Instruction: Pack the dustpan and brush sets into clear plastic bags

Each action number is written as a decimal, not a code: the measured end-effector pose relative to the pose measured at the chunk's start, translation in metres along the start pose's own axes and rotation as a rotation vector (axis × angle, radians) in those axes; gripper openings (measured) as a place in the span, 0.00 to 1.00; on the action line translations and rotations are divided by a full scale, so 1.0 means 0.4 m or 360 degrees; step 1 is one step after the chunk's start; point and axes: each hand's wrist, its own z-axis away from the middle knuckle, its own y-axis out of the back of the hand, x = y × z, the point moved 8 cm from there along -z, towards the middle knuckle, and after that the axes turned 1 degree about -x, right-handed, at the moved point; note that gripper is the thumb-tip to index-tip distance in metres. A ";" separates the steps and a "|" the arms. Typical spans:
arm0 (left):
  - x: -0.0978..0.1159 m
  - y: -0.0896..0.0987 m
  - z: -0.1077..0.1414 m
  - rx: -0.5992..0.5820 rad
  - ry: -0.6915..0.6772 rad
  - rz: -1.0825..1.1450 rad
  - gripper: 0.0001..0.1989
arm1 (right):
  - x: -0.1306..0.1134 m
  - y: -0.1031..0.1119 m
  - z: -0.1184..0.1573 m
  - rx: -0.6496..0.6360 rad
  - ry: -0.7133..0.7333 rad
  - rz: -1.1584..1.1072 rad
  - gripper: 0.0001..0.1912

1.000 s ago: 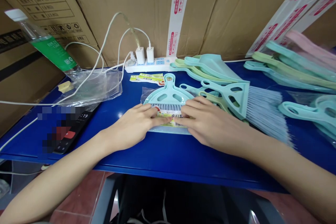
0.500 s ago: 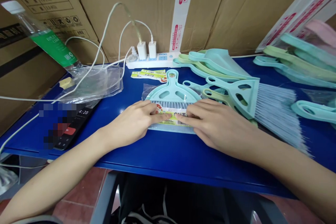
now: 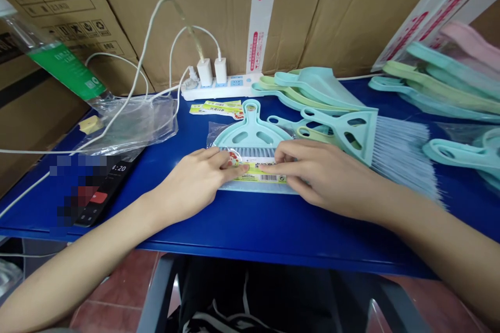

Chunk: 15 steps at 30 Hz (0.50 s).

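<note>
A mint-green plastic dustpan (image 3: 252, 138) with a grey-bristled brush (image 3: 250, 152) lies flat in a clear plastic bag (image 3: 213, 135) on the blue table (image 3: 250, 223). Across its lower part runs a printed paper label with a barcode (image 3: 265, 178). My left hand (image 3: 191, 182) comes in from the left, its thumb and fingertips pinching the label's left end. My right hand (image 3: 316, 177) presses in from the right, fingers gripping the label's right end. The hands nearly meet, and they hide the ends of the label and part of the brush.
Behind stand a white power strip (image 3: 219, 87) with white chargers and cables, and loose printed labels (image 3: 214, 108). Stacked dustpans and brushes (image 3: 351, 135) fill the right. At left lie a water bottle (image 3: 66, 65), a plastic bag (image 3: 133, 127) and a phone (image 3: 105, 192). Cardboard boxes line the back.
My fingers have drawn back from the label's middle, uncovering the barcode. My right hand sits slightly closer to the dustpan's scoop. The whole view has shifted slightly left.
</note>
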 end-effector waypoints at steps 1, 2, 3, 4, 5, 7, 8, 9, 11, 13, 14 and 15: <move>0.000 0.001 -0.001 -0.0002 0.0002 -0.0001 0.29 | 0.000 0.002 0.000 0.0009 0.0007 -0.0004 0.22; 0.000 0.002 -0.001 0.0004 0.0005 0.0002 0.29 | 0.000 0.004 0.000 0.0019 0.0016 -0.0002 0.22; -0.001 0.003 -0.001 0.0019 0.0009 0.0005 0.29 | -0.001 0.005 -0.001 0.0025 0.0023 0.0007 0.22; -0.002 0.005 0.000 0.0037 0.0014 0.0006 0.30 | -0.002 0.005 -0.001 0.0025 0.0028 0.0020 0.22; -0.003 0.007 0.001 0.0055 0.0020 0.0007 0.30 | -0.003 0.003 -0.001 0.0023 0.0027 0.0043 0.22; -0.005 0.009 0.003 0.0079 0.0026 0.0008 0.29 | -0.007 -0.001 -0.001 0.0026 0.0034 0.0097 0.22; -0.005 0.009 0.004 0.0086 0.0028 0.0009 0.29 | -0.011 0.000 -0.001 0.0049 0.0048 0.0123 0.22; -0.005 0.010 0.005 0.0090 0.0027 0.0011 0.29 | -0.016 0.002 0.000 0.0086 0.0069 0.0151 0.22; -0.003 0.011 0.005 0.0096 0.0025 0.0020 0.29 | -0.025 0.004 0.002 0.0141 0.0109 0.0207 0.22; -0.003 0.013 0.004 0.0101 0.0029 0.0023 0.28 | -0.031 0.000 0.004 0.0112 0.0134 0.0252 0.22; -0.003 0.014 0.003 0.0103 0.0031 0.0018 0.28 | -0.033 -0.005 0.005 0.0075 0.0140 0.0265 0.22; -0.003 0.015 0.003 0.0107 0.0033 0.0011 0.28 | -0.034 -0.007 0.006 0.0053 0.0146 0.0267 0.22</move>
